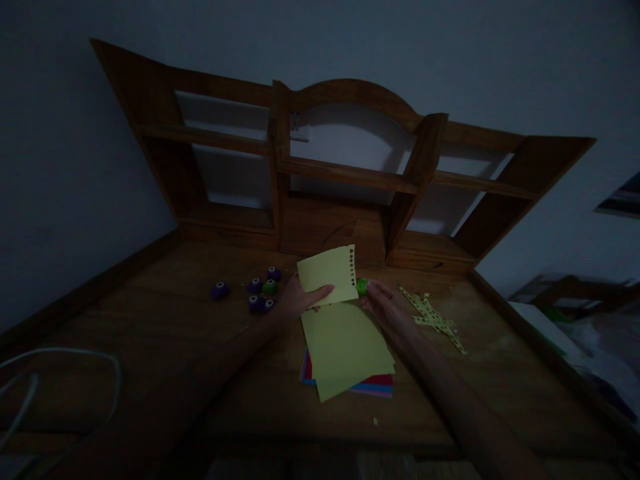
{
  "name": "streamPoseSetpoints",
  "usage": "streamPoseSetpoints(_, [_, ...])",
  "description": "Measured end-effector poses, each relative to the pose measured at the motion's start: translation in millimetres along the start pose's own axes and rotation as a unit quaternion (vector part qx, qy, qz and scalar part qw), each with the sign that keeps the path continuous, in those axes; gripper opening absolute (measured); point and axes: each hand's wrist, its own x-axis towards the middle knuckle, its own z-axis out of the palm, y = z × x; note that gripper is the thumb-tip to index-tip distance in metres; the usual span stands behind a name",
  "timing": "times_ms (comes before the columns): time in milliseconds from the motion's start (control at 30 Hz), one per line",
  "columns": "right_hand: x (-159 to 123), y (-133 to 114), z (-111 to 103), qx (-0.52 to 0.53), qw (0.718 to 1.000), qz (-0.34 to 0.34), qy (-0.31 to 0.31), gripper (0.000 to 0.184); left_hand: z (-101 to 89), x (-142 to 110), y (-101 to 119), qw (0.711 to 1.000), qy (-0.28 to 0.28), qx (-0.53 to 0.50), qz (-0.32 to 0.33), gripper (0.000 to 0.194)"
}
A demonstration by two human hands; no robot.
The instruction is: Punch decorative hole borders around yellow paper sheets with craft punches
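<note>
My left hand (299, 298) grips a yellow sheet of paper (325, 267), thumb on top, raised above the desk. A column of small punched holes runs down the sheet's right edge. At the lower end of that edge is a green craft punch (362, 287), closed in the fingers of my right hand (383, 303). Whether the paper sits inside the punch's slot I cannot tell. Below both hands lies a stack of coloured paper (350, 347), yellow on top, with red, blue and pink edges showing underneath.
Several purple craft punches (255, 285) and another green punch (270, 287) stand left of my left hand. Punched yellow paper strips (434, 319) lie crossed at the right. A wooden shelf unit (350, 175) rises at the desk's back. A white cable (75, 350) loops at the left.
</note>
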Motion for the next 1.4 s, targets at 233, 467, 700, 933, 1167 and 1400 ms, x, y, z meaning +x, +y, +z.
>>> streamPoseSetpoints(233, [-1, -2, 2, -0.063, 0.998, -0.022, 0.005, 0.029, -0.4, -2, 5, 1.0, -0.005, 0.004, -0.015, 0.038])
streamPoseSetpoints(467, [-3, -8, 1, -0.085, 0.996, -0.004, -0.009, 0.029, -2.3, -3, 6, 1.0, -0.009, -0.012, -0.016, 0.044])
streamPoseSetpoints(700, [-4, -8, 3, -0.102, 0.994, -0.03, -0.006, 0.032, -3.5, -1, 3, 1.0, -0.004, 0.0, -0.009, 0.046])
streamPoseSetpoints(933, [-2, -7, 2, -0.105, 0.994, -0.002, 0.018, 0.028, -3.1, -1, 3, 1.0, -0.007, 0.008, 0.009, 0.039])
streamPoseSetpoints(1167, [-4, -11, -1, -0.083, 0.996, 0.036, -0.009, 0.025, -2.6, -2, 5, 1.0, -0.001, 0.015, -0.004, 0.039])
streamPoseSetpoints(1400, [-6, -12, -1, -0.076, 0.996, 0.04, -0.013, 0.03, -4.0, -1, 2, 1.0, -0.002, 0.022, 0.004, 0.052])
